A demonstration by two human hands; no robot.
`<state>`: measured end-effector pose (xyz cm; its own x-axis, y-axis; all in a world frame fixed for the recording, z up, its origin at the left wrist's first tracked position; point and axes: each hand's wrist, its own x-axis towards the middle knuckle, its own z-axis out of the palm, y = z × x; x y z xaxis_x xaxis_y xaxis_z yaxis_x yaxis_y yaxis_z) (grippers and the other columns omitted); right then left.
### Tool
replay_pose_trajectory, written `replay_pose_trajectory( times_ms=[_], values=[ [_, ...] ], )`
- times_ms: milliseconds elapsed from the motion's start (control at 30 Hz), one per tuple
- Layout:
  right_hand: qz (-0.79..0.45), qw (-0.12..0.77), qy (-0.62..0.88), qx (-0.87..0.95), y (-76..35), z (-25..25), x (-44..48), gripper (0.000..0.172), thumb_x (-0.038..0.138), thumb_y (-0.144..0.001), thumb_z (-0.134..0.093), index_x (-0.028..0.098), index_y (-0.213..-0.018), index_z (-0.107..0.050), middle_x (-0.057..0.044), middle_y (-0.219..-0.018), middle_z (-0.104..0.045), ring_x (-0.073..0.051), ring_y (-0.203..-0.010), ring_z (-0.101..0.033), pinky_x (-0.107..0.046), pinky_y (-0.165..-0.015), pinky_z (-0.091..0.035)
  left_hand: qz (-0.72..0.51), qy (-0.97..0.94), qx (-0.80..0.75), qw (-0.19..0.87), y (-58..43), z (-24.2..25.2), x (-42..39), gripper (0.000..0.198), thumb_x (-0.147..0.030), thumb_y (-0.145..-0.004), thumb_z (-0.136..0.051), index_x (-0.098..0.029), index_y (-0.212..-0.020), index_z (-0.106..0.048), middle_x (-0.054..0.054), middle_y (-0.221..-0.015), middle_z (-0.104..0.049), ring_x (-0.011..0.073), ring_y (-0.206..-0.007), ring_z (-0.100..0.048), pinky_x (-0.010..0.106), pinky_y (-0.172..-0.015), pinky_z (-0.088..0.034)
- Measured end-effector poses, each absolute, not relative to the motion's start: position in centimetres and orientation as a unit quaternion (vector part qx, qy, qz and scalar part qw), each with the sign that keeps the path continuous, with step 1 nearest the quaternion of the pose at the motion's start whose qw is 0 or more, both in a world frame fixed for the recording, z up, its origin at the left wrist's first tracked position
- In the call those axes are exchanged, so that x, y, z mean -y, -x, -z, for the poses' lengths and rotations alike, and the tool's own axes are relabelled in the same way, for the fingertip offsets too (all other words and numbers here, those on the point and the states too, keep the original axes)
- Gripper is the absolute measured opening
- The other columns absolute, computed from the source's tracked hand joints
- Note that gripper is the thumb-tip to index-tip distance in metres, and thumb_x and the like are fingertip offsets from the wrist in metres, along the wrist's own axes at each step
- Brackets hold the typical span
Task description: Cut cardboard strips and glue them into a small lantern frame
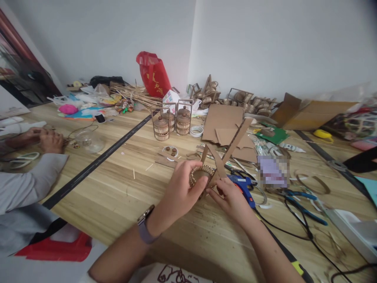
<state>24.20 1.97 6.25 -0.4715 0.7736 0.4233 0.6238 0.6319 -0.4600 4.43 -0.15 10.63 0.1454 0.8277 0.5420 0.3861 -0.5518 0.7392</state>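
My left hand (176,190) grips a small round basket (202,171) with a slatted rim, the thumb across its side. Fingers of my right hand (232,198) pinch a brown cardboard strip (217,161) against the basket's right side. This strip is bent and stands up from the basket. Behind it a longer cardboard strip (237,141) slants up to the right; whether the two are joined I cannot tell. Just right of my right hand lies a blue hot glue gun (243,184). Beyond my left hand, small brown beads (171,150) sit on a white ring.
Finished lidded baskets with handles (183,120) stand at mid-table. Cardboard sheets (220,122), an open box (315,114) and a red bag (154,74) lie farther back. Blue-handled pliers (308,208) and black cables are at right. At left, a co-worker's hands (48,137) work near a jar (90,141).
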Motion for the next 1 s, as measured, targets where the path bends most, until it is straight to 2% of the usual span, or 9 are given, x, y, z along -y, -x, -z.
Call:
replay_pose_trajectory(
  times_ms=[133, 233, 333, 400, 500, 700, 833, 1000],
  values=[
    [-0.129, 0.314, 0.416, 0.844, -24.1, -6.3, -2.0, 0.006, 0.021, -0.091, -0.054, 0.021, -0.088, -0.060, -0.006, -0.087, -0.059, -0.018, -0.076, -0.056, -0.028, -0.063, -0.047, -0.540, -0.676, -0.367, 0.341, -5.0, -13.4, 0.9, 0.042, -0.041, -0.096, -0.054, -0.019, -0.131, -0.047, 0.009, -0.113, -0.066, 0.0175, -0.097, -0.065, 0.029, -0.081, -0.052],
    [-0.143, 0.312, 0.418, 0.841, -24.1, -6.4, -2.0, 0.009, 0.022, -0.091, -0.053, 0.021, -0.093, -0.062, -0.008, -0.092, -0.061, -0.019, -0.079, -0.058, -0.029, -0.062, -0.048, -0.524, -0.677, -0.372, 0.359, -5.8, -14.2, 0.7, 0.049, -0.044, -0.095, -0.055, -0.022, -0.138, -0.045, 0.008, -0.111, -0.067, 0.0159, -0.089, -0.065, 0.025, -0.068, -0.049],
    [-0.152, 0.316, 0.409, 0.843, -24.2, -6.5, -2.0, 0.011, 0.021, -0.091, -0.053, 0.021, -0.096, -0.062, -0.009, -0.096, -0.062, -0.021, -0.088, -0.059, -0.029, -0.066, -0.050, -0.513, -0.675, -0.384, 0.366, -6.4, -14.3, 0.3, 0.047, -0.045, -0.095, -0.055, -0.026, -0.137, -0.050, 0.006, -0.108, -0.067, 0.0163, -0.087, -0.064, 0.024, -0.063, -0.047],
    [-0.155, 0.318, 0.406, 0.843, -24.2, -6.6, -2.0, 0.012, 0.020, -0.091, -0.053, 0.021, -0.097, -0.063, -0.009, -0.096, -0.062, -0.021, -0.089, -0.059, -0.030, -0.069, -0.051, -0.513, -0.673, -0.391, 0.362, -6.6, -14.1, 0.1, 0.042, -0.044, -0.094, -0.055, -0.026, -0.132, -0.056, 0.005, -0.100, -0.068, 0.0175, -0.087, -0.064, 0.025, -0.064, -0.048],
    [-0.148, 0.321, 0.406, 0.843, -24.2, -6.5, -2.0, 0.012, 0.020, -0.091, -0.053, 0.021, -0.098, -0.062, -0.007, -0.094, -0.061, -0.019, -0.080, -0.057, -0.029, -0.066, -0.050, -0.507, -0.668, -0.395, 0.374, -6.7, -13.3, 0.0, 0.040, -0.042, -0.095, -0.054, -0.025, -0.130, -0.059, 0.004, -0.094, -0.067, 0.0179, -0.085, -0.064, 0.027, -0.069, -0.052],
    [-0.133, 0.327, 0.400, 0.846, -24.0, -6.7, -2.0, 0.010, 0.020, -0.091, -0.052, 0.020, -0.089, -0.062, -0.004, -0.082, -0.056, -0.015, -0.064, -0.050, -0.025, -0.054, -0.042, -0.502, -0.654, -0.365, 0.433, -6.7, -11.5, 0.2, 0.046, -0.039, -0.096, -0.053, -0.024, -0.140, -0.050, 0.007, -0.113, -0.068, 0.0193, -0.097, -0.066, 0.030, -0.081, -0.056],
    [-0.140, 0.336, 0.396, 0.843, -24.0, -6.9, -1.9, 0.011, 0.019, -0.090, -0.053, 0.021, -0.080, -0.058, -0.003, -0.079, -0.054, -0.015, -0.064, -0.049, -0.025, -0.054, -0.041, -0.510, -0.642, -0.360, 0.445, -6.8, -10.7, 0.3, 0.047, -0.038, -0.096, -0.055, -0.023, -0.140, -0.049, 0.010, -0.125, -0.065, 0.0215, -0.106, -0.065, 0.033, -0.087, -0.056],
    [-0.161, 0.336, 0.399, 0.838, -24.1, -6.7, -2.0, 0.009, 0.018, -0.089, -0.053, 0.021, -0.080, -0.055, -0.004, -0.083, -0.056, -0.017, -0.072, -0.054, -0.026, -0.058, -0.044, -0.546, -0.609, -0.316, 0.481, -7.3, -10.2, 0.3, 0.053, -0.033, -0.095, -0.056, -0.022, -0.145, -0.041, 0.011, -0.130, -0.063, 0.0212, -0.115, -0.063, 0.033, -0.096, -0.053]
  ],
)
